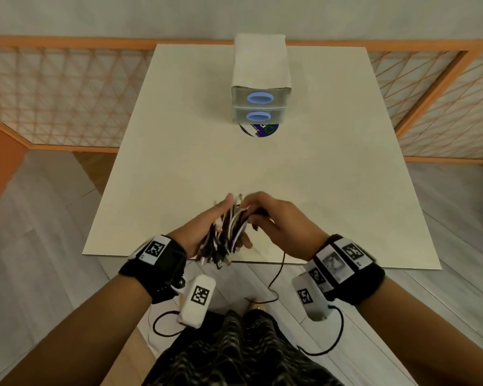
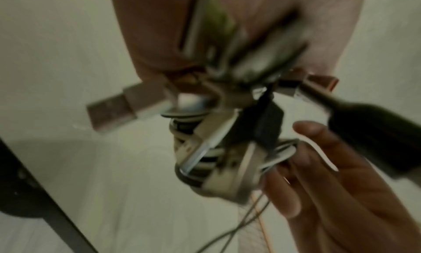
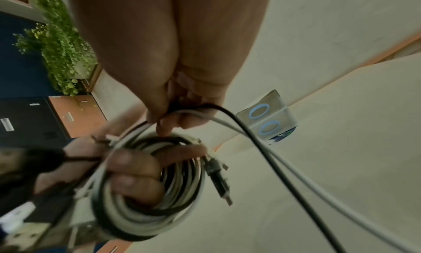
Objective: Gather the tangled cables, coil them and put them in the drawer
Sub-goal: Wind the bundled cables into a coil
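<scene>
While both hands work above the near edge of the cream table [image 1: 179, 162], a coil of black and white cables [image 1: 229, 232] takes shape between them.

Left hand [image 1: 207, 227] has its fingers curled through the coil, gripping the loops (plugs dangle off the table edge); right hand [image 1: 273, 215] pinches a loose black strand and a white strand [image 3: 227, 123] between thumb and fingertips. At the far end stands the small white two-drawer box with blue ring handles [image 1: 260, 107], both drawers closed.
</scene>
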`<state>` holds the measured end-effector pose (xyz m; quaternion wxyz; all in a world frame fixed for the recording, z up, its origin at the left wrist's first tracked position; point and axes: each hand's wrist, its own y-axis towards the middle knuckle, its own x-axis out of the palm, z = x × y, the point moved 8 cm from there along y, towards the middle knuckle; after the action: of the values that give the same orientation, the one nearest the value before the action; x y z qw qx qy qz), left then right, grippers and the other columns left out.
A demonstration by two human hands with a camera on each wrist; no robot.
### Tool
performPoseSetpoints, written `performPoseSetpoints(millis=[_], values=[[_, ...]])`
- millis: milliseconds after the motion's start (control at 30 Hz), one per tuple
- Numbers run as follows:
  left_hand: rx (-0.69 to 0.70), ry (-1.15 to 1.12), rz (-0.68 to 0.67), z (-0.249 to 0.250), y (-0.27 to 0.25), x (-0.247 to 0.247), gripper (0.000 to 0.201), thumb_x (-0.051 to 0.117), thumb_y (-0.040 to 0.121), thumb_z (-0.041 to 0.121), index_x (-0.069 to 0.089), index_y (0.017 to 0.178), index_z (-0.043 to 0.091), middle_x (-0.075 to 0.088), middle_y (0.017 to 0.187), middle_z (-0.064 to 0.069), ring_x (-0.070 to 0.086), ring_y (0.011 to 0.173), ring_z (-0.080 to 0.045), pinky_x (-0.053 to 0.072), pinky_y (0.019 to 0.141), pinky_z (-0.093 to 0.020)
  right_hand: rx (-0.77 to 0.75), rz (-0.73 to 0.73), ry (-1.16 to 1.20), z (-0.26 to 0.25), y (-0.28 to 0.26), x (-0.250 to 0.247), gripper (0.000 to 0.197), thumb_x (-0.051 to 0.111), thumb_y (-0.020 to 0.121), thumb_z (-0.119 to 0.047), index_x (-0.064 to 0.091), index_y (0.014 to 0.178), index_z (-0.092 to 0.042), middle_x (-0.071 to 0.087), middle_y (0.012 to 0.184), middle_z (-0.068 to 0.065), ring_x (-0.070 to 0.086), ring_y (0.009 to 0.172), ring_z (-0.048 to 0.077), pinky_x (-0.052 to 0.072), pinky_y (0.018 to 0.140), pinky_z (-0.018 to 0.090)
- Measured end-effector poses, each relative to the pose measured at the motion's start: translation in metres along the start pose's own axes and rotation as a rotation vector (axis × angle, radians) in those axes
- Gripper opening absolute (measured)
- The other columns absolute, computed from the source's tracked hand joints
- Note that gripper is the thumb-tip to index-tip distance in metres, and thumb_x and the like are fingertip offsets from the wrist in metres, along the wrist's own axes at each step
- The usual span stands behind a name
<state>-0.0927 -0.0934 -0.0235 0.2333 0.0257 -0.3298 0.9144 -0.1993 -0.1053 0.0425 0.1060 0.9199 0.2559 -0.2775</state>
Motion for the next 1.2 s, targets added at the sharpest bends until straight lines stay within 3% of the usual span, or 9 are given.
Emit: performPoseSetpoints(millis=[133, 300, 400, 567, 667, 833, 933, 1100, 1200], values=[[0.07, -0.046, -0.066, 0.008, -0.004, 0.009, 0.041, 0.076, 0.063, 0.052, 0.065, 0.057, 0.013, 0.061, 0.056, -0.001, 0.058, 0.056, -0.015, 0.049, 0.063, -0.025, -0.134, 0.162, -0.04, -0.006, 0.01, -0.01, 0.017, 0.055, 0.088, -0.004, 0.063, 0.103, -0.008, 0.049, 0.099, 0.0, 0.049, 0.084, 0.002, 0.042, 0.077, 0.011], [0.098, -0.383, -0.084, 0.021, -0.011, 0.023, 0.013, 0.051, 0.069, 0.012, 0.061, 0.067, 0.005, 0.044, 0.04, 0.0, 0.053, 0.05, -0.015, 0.048, 0.055, -0.022, -0.002, 0.221, 0.037, 0.012, 0.013, -0.008, 0.035, 0.046, 0.091, -0.037, 0.061, 0.116, -0.018, 0.05, 0.103, -0.009, 0.052, 0.104, 0.016, 0.043, 0.097, 0.034], [0.102, -0.422, -0.166, 0.024, -0.013, 0.029, 0.011, 0.057, 0.056, 0.012, 0.062, 0.064, 0.007, 0.044, 0.038, 0.0, 0.053, 0.048, -0.016, 0.049, 0.054, -0.023, 0.193, 0.168, 0.314, 0.02, 0.01, 0.003, 0.039, 0.036, 0.092, -0.045, 0.061, 0.113, -0.023, 0.06, 0.095, -0.014, 0.058, 0.103, 0.014, 0.043, 0.097, 0.035], [0.114, -0.232, -0.431, 0.026, -0.024, 0.047, 0.023, 0.073, 0.052, 0.024, 0.063, 0.067, 0.011, 0.05, 0.04, 0.002, 0.054, 0.055, -0.014, 0.046, 0.062, -0.022, 0.258, 0.11, 0.605, 0.014, 0.015, 0.009, 0.048, 0.042, 0.083, -0.055, 0.058, 0.119, -0.029, 0.065, 0.118, -0.004, 0.056, 0.116, 0.009, 0.04, 0.103, 0.028], [0.14, -0.229, -0.489, 0.034, -0.027, 0.055, 0.023, 0.071, 0.056, 0.023, 0.063, 0.072, 0.01, 0.053, 0.042, 0.004, 0.056, 0.057, -0.014, 0.045, 0.064, -0.023, 0.277, 0.026, 0.64, 0.006, 0.018, 0.007, 0.04, 0.044, 0.088, -0.044, 0.067, 0.108, -0.018, 0.07, 0.096, -0.002, 0.063, 0.101, 0.01, 0.047, 0.095, 0.022], [0.112, -0.288, -0.298, 0.033, -0.016, 0.046, 0.022, 0.06, 0.051, 0.012, 0.062, 0.071, 0.005, 0.05, 0.044, -0.002, 0.058, 0.063, -0.019, 0.049, 0.066, -0.027, 0.363, 0.2, 0.402, 0.013, 0.016, -0.013, 0.038, 0.05, 0.088, -0.042, 0.064, 0.057, -0.026, 0.061, 0.047, -0.006, 0.059, 0.051, 0.009, 0.049, 0.064, 0.031], [0.054, -0.232, -0.203, 0.029, -0.012, 0.045, 0.014, 0.064, 0.058, 0.012, 0.065, 0.069, 0.005, 0.057, 0.053, -0.005, 0.063, 0.066, -0.021, 0.053, 0.063, -0.028, 0.371, 0.275, 0.305, 0.014, 0.012, -0.021, 0.049, 0.051, 0.09, -0.035, 0.05, 0.044, -0.019, 0.047, 0.037, -0.006, 0.044, 0.04, 0.01, 0.042, 0.053, 0.03], [0.118, 0.175, 0.116, 0.033, -0.007, 0.024, 0.025, 0.075, 0.066, 0.012, 0.066, 0.088, 0.004, 0.067, 0.079, -0.013, 0.066, 0.074, -0.024, 0.052, 0.071, -0.035, 0.311, 0.217, 0.088, 0.013, 0.013, -0.028, 0.045, 0.051, 0.089, -0.025, 0.047, 0.053, 0.003, 0.054, 0.054, 0.026, 0.043, 0.048, 0.024, 0.043, 0.053, 0.041], [0.24, 0.385, 0.146, 0.052, -0.008, 0.036, 0.038, 0.077, 0.068, 0.006, 0.061, 0.101, 0.011, 0.069, 0.095, -0.012, 0.066, 0.087, -0.015, 0.053, 0.082, -0.032, 0.226, 0.128, -0.026, 0.004, 0.019, -0.022, 0.025, 0.051, 0.088, -0.022, 0.059, 0.073, -0.004, 0.06, 0.06, 0.016, 0.054, 0.057, 0.023, 0.046, 0.059, 0.039]])
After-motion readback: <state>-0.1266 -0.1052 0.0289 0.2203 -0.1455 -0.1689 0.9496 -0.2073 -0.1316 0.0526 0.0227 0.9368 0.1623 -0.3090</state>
